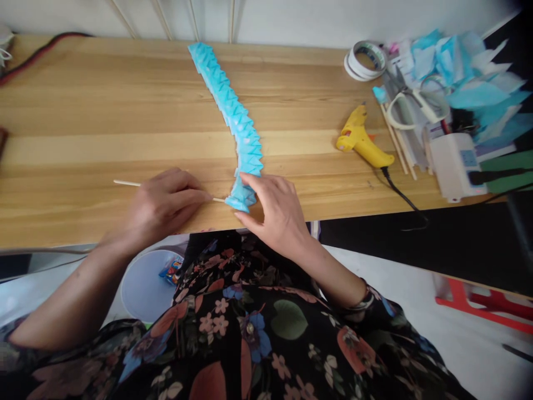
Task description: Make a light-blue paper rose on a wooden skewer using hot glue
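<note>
- Pinching a wooden stick (127, 183) with the left hand (169, 200), at the near end of the blue folded-paper strip (239, 119).
- Spreading thumb and index finger of the right hand (277, 211) about that end.
- Resting the strip on the wooden tabletop (125, 111).

A handcraft workspace, in a home or a small workshop; which cannot be told. A pale wood-grain worktop (125, 111) backs onto a plain white wall (291, 22). Toward its right end lie a yellow plastic glue gun (366, 147) and white-handled metal scissors (410, 91), with crumpled light-blue scraps (474, 94) crowding the far right corner. A round whitish bin (145, 283) stands below the front edge.
</note>
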Motion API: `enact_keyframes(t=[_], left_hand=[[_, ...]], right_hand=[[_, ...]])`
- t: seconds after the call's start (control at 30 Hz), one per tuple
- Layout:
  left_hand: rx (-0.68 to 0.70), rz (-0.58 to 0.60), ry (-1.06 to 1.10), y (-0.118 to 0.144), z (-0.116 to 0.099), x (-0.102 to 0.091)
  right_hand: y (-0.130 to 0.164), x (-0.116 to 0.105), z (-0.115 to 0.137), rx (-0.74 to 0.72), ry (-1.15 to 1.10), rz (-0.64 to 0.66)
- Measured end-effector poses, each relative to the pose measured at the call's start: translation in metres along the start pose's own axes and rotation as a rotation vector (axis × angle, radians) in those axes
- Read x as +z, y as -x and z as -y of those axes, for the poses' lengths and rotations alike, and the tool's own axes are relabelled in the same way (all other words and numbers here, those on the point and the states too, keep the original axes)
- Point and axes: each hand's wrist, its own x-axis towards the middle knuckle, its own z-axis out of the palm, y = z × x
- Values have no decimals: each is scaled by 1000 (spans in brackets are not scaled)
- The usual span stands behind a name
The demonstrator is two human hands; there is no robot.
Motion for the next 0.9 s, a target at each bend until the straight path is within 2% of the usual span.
enact_keyframes(t=[0.27,0.43,0.53,0.9], left_hand=[[32,25,-26,-1,-3,-4],[11,31,-25,-1,-3,-3],[3,30,-20,-1,-4,-3],[63,29,-19,-4,-4,-4]], right_hand=[[7,-2,1,-26,11,-43],[26,-8,-5,-227,44,-256],[31,-6,-9,-293,80,-287],[28,5,-9,-266,139,-312]])
